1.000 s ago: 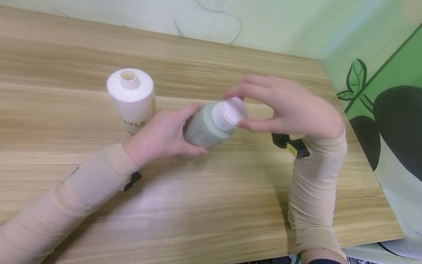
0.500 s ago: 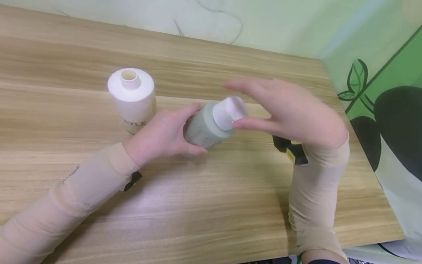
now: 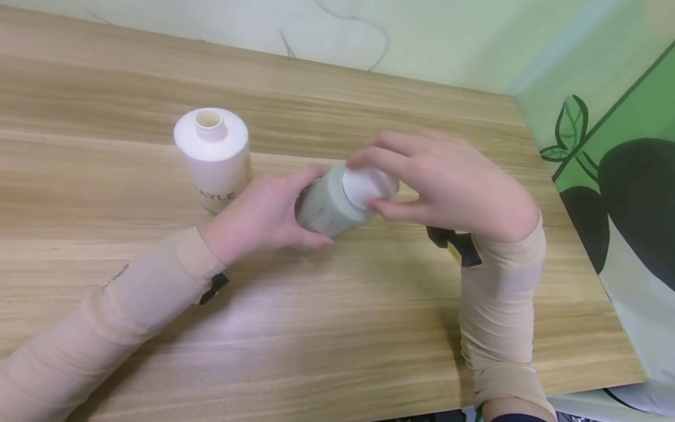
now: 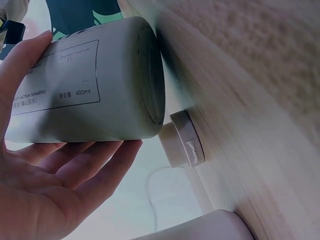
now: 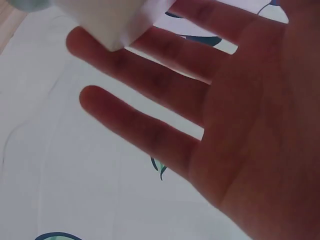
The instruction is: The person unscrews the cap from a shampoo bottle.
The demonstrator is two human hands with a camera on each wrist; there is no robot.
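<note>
My left hand (image 3: 258,214) grips a pale green shampoo bottle (image 3: 328,204) round its body, fingers on the far side and thumb on the near side. The bottle leans right, and its printed label (image 4: 62,75) faces the left wrist camera. On its neck sits a white cap (image 3: 368,186). My right hand (image 3: 456,179) pinches that cap between fingers and thumb. Its fingers lie along the white cap (image 5: 112,22) in the right wrist view. Left of the left hand stands a larger white bottle (image 3: 213,167) with an uncapped neck; the hand hides part of its lower body.
A small white cap-like piece (image 4: 186,140) stands on the wooden table (image 3: 316,340), beyond the green bottle's base in the left wrist view. The pale wall (image 3: 448,47) borders the table at the back. The table's right edge runs beside the right forearm.
My right hand loosened and spread its fingers off the cap half a second ago, then came back left and closed round it again. The left hand and both bottles stay nearly still.
</note>
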